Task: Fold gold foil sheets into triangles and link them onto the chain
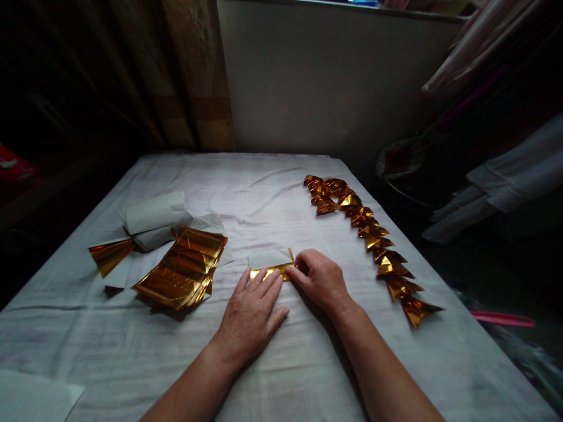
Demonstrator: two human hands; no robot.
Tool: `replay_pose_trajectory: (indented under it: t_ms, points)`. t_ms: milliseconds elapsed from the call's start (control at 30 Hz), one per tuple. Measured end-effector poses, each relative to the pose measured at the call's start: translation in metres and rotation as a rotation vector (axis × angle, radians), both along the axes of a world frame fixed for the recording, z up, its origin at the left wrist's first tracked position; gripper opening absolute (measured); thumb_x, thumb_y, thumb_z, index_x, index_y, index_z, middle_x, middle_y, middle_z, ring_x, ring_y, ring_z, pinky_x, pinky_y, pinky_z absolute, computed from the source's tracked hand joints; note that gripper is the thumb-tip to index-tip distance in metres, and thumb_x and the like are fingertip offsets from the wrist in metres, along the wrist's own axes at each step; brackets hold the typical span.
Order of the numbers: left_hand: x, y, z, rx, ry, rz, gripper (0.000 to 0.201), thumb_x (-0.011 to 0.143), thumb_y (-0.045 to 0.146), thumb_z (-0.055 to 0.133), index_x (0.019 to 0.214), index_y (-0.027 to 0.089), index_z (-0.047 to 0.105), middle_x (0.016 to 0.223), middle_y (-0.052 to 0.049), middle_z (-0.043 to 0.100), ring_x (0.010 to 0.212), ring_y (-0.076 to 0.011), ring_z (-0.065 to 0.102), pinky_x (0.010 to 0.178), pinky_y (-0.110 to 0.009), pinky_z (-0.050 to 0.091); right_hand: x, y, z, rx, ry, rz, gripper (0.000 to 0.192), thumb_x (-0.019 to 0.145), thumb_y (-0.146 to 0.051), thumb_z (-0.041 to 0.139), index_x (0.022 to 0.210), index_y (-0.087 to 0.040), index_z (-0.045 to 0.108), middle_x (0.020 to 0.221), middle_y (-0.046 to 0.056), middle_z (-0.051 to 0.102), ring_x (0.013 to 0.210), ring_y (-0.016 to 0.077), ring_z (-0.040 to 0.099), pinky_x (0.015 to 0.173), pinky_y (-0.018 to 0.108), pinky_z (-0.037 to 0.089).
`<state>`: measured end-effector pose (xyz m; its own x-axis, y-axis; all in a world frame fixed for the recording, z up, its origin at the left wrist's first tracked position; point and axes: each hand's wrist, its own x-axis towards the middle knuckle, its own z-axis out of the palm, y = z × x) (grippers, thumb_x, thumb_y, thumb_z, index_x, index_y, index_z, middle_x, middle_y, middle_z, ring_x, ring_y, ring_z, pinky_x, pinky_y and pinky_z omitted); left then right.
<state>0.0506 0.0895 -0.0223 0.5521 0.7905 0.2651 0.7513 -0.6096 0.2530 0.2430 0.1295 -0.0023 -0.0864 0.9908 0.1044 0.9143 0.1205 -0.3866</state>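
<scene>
A small sheet of gold foil paper (268,258), partly folded with its whitish back showing, lies on the table in front of me. My left hand (255,308) rests flat on its near gold edge, fingers stretched out. At the sheet's right end my right hand (320,278) has curled fingers, thumb and forefinger closed on the edge. A gold strip sticks up beside those fingertips. To the left sits a loose stack of gold foil sheets (182,266). Folded gold foil pieces (391,264) stand in an overlapping line on the right.
White paper wrapping (153,217) lies crumpled behind the stack, near a fanned foil sheet (112,258). A pale sheet (35,395) is at the near left corner. The table (246,176) has a wrinkled white cloth. Beyond its right edge are a pink handle (501,319) and hanging clothes (519,164).
</scene>
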Motion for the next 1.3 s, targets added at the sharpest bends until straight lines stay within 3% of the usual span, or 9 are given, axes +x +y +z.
replay_pose_trajectory:
  t_ms: [67,133,233,433,700,1033,1300]
  points:
    - [0.000,0.000,0.000,-0.002,-0.006,-0.001,0.052,0.096,0.046,0.050,0.141,0.020,0.050,0.142,-0.009,0.058,0.134,-0.0269,0.049,0.118,-0.052,0.028,-0.001,0.000,-0.006,0.100,0.011,0.077,0.020,0.087,-0.039,0.064,0.093,-0.020,0.066,0.111,0.010,0.068,0.106,0.0248,0.060,0.089,0.034,0.042]
    - [0.000,0.000,0.000,-0.003,-0.008,-0.002,0.051,0.097,0.046,0.050,0.141,0.021,0.050,0.142,-0.009,0.058,0.134,-0.0269,0.049,0.118,-0.052,0.028,-0.002,0.000,-0.013,0.151,-0.017,0.099,0.032,0.087,-0.041,0.064,0.111,-0.020,0.065,0.137,0.015,0.056,0.130,0.0315,0.046,0.103,0.044,0.036]
    - [0.001,-0.001,0.000,0.001,-0.012,0.002,0.050,0.097,0.044,0.050,0.142,0.022,0.050,0.142,-0.008,0.058,0.134,-0.0265,0.050,0.118,-0.053,0.027,-0.001,0.000,-0.021,0.113,-0.075,0.075,0.049,0.088,-0.044,0.062,0.130,-0.022,0.057,0.153,0.018,0.038,0.144,0.0366,0.029,0.109,0.054,0.029]
    - [-0.003,0.001,0.002,-0.026,-0.021,-0.010,0.047,0.097,0.044,0.050,0.139,0.023,0.053,0.140,-0.007,0.060,0.133,-0.0261,0.051,0.119,-0.054,0.023,0.008,0.002,-0.022,0.007,-0.120,0.105,0.056,0.089,-0.045,0.061,0.140,-0.025,0.052,0.156,0.017,0.034,0.146,0.0366,0.025,0.112,0.054,0.027]
    - [-0.031,0.012,0.010,-0.073,0.000,-0.081,0.037,0.097,0.037,0.052,0.133,0.029,0.059,0.133,-0.004,0.065,0.133,-0.0259,0.052,0.118,-0.059,0.021,0.011,0.003,-0.021,-0.014,-0.139,0.118,0.056,0.089,-0.046,0.061,0.140,-0.025,0.052,0.154,0.016,0.038,0.145,0.0360,0.028,0.112,0.053,0.027]
    - [-0.060,0.006,0.003,0.000,0.016,-0.037,0.038,0.097,0.039,0.052,0.133,0.031,0.060,0.132,-0.005,0.066,0.131,-0.0276,0.053,0.118,-0.059,0.023,0.013,0.004,-0.022,-0.002,-0.108,0.120,0.055,0.089,-0.047,0.061,0.139,-0.027,0.053,0.154,0.015,0.039,0.144,0.0352,0.030,0.112,0.054,0.028]
    - [-0.056,0.003,0.002,0.039,0.006,-0.017,0.034,0.096,0.033,0.052,0.128,0.027,0.063,0.132,-0.005,0.066,0.132,-0.0296,0.052,0.116,-0.061,0.026,0.002,0.000,-0.012,0.053,-0.077,0.161,0.055,0.092,-0.037,0.056,0.143,-0.021,0.048,0.157,0.014,0.035,0.147,0.0318,0.026,0.116,0.054,0.024]
